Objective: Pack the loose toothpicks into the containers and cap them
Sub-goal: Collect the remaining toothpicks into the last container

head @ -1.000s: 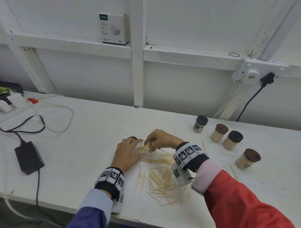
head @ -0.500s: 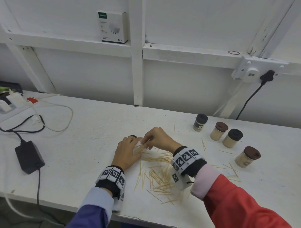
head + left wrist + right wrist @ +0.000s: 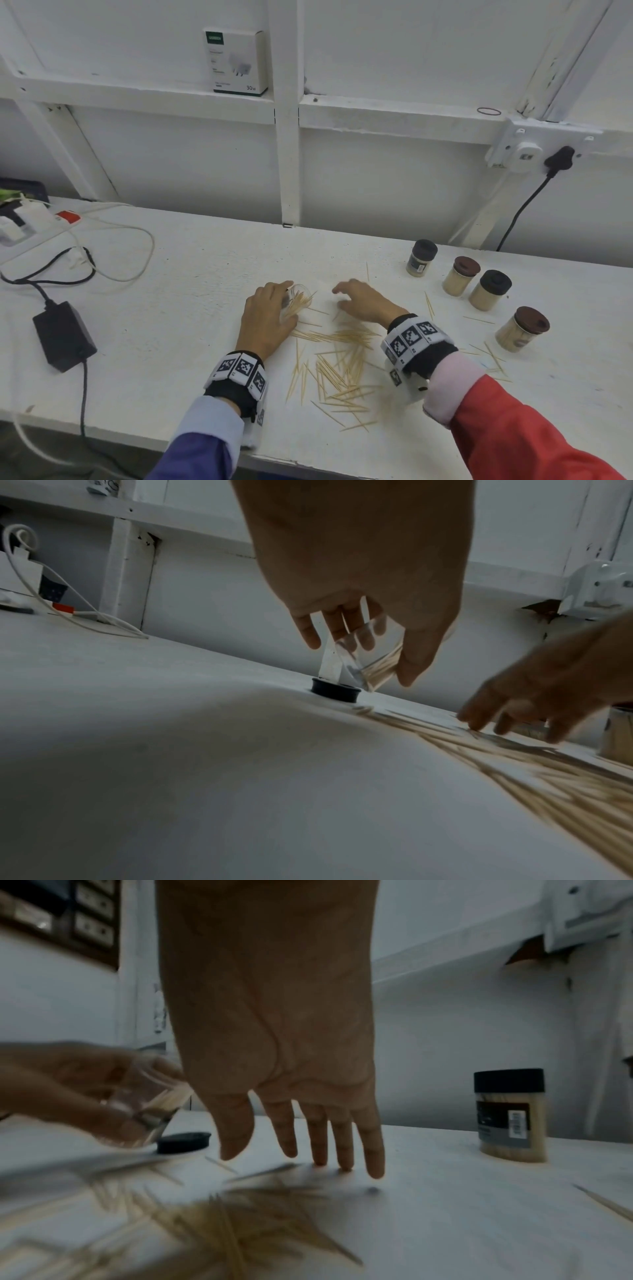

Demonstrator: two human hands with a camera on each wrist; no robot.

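Note:
My left hand (image 3: 270, 317) grips a clear plastic container (image 3: 297, 301), tilted with its mouth toward the right and a few toothpicks inside; the left wrist view shows the same container (image 3: 368, 666) between thumb and fingers. Its black cap (image 3: 335, 693) lies on the table just beyond, also the black cap (image 3: 183, 1142) in the right wrist view. My right hand (image 3: 359, 301) hovers open with spread fingers (image 3: 318, 1139) over the loose toothpicks (image 3: 337, 363), holding nothing. Several capped full containers (image 3: 489, 290) stand at the right.
A black power adapter (image 3: 63, 335) with cables lies at the left of the white table (image 3: 171, 308). A power strip (image 3: 20, 219) sits at the far left. A white box (image 3: 236, 61) stands on the wall ledge. Stray toothpicks (image 3: 489, 356) lie near the nearest brown-capped jar (image 3: 522, 329).
My right hand has let go of the bundle at the container's mouth and drawn away to the right, opening its fingers. The left hand still holds the tilted container.

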